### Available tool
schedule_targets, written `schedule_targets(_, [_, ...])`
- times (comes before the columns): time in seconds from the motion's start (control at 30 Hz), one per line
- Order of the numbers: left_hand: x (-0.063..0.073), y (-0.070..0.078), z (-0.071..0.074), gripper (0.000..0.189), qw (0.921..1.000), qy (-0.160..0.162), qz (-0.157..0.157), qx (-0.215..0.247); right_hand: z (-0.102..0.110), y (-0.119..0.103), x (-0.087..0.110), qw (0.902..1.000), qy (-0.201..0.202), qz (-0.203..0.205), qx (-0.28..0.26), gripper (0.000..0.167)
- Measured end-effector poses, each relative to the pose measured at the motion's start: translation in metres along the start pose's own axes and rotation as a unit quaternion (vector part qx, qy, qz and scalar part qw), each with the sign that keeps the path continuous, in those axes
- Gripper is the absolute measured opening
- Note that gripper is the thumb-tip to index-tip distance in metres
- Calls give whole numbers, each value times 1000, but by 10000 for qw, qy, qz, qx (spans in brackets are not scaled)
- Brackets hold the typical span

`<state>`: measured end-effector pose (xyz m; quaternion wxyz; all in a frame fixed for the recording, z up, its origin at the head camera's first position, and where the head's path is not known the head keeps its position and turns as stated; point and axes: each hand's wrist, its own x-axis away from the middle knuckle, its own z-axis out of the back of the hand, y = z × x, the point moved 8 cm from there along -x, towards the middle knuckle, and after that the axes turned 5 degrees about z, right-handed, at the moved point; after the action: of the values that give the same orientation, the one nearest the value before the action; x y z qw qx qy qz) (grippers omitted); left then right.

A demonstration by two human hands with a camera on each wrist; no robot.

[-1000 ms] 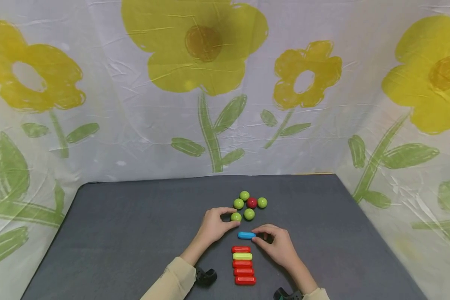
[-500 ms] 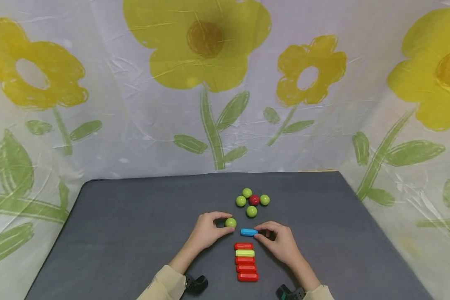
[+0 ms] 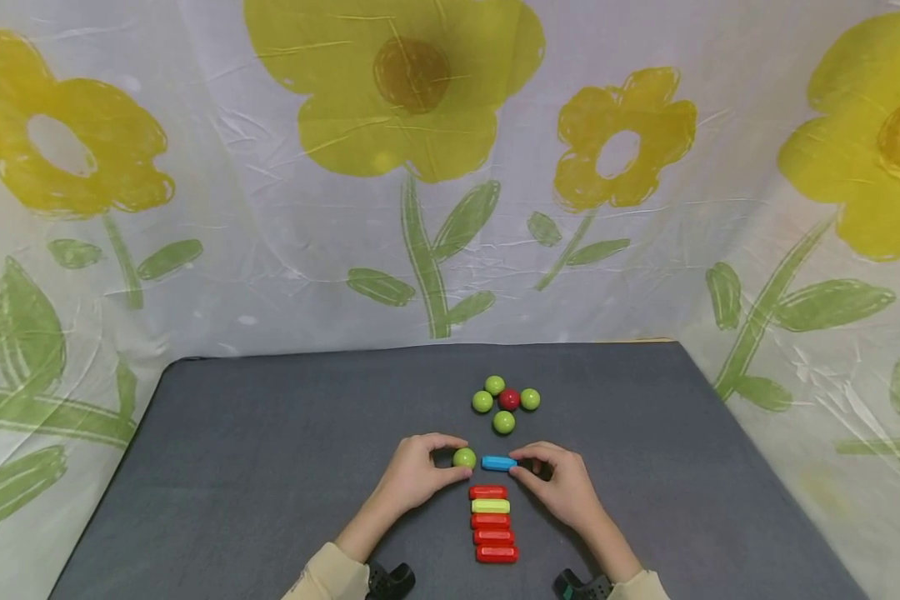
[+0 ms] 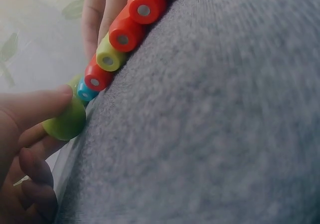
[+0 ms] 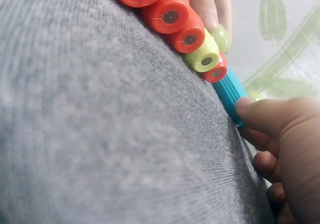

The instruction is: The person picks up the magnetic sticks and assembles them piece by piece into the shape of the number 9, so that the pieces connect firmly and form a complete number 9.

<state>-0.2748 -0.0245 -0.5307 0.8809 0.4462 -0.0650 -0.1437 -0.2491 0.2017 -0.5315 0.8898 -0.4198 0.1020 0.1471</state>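
Note:
Between thumb and fingers my left hand (image 3: pixel 420 471) pinches a green ball (image 3: pixel 464 458), just left of a blue magnetic rod (image 3: pixel 498 463). The rod's right end is pinched by my right hand (image 3: pixel 558 483); its ribbed side shows in the right wrist view. A narrow gap separates ball and rod in the head view. Nearer to me lies a column of rods side by side: a red rod (image 3: pixel 487 492), a yellow-green rod (image 3: pixel 491 507) and several more red rods (image 3: pixel 492 536). Grey metal discs show on their ends in both wrist views.
Beyond the hands, several green balls (image 3: pixel 504 422) sit around a dark red ball (image 3: pixel 509 400). Everything lies on a dark grey tabletop (image 3: pixel 270 467). A white sheet with painted yellow flowers (image 3: pixel 300 250) rises along the table's back edge.
My left hand has drawn the green ball from the cluster toward me and to the left, then beside the blue rod's left end. My right hand still holds the rod, nearly unmoved.

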Motion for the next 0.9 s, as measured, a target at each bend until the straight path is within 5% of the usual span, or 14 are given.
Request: schedule_targets(0.9, [1,7,-9,39,9998,-148,-55,75,0,-3,1,10000,8,48,-26,23])
